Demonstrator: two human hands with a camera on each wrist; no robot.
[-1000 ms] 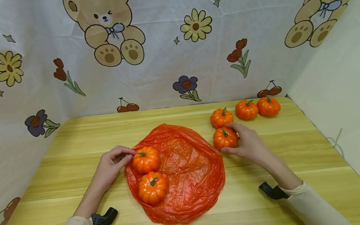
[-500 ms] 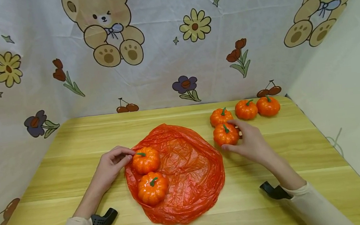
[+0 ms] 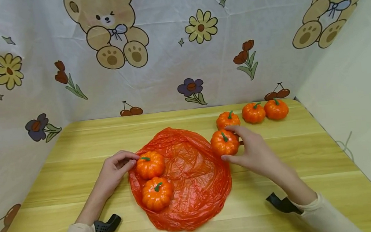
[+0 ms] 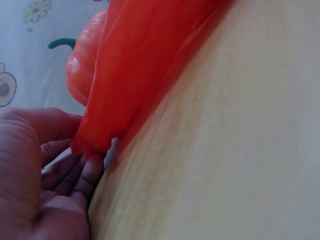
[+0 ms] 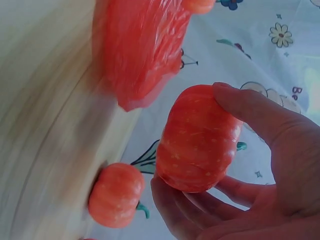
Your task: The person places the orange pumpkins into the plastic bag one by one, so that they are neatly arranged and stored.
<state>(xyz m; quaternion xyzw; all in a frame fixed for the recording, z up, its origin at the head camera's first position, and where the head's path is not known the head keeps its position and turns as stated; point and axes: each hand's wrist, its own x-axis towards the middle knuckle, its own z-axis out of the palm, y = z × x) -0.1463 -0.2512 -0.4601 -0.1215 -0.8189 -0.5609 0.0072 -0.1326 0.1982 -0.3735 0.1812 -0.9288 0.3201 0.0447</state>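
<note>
By the right rim of the red plastic bag (image 3: 194, 174): your right hand (image 3: 256, 148) holds an orange pumpkin (image 3: 224, 144) between thumb and fingers, raised off the bench (image 3: 91, 139), green stem up.
Left rim: your left hand (image 3: 115, 170) pinches the bag's edge.
Inside the bag, left side: a near pumpkin (image 3: 158, 195) and a far pumpkin (image 3: 151, 166), close together.
Back right of the bench: a lone pumpkin (image 3: 227, 120) just behind the held one, then a pair of pumpkins (image 3: 253, 114) side by side.
</note>
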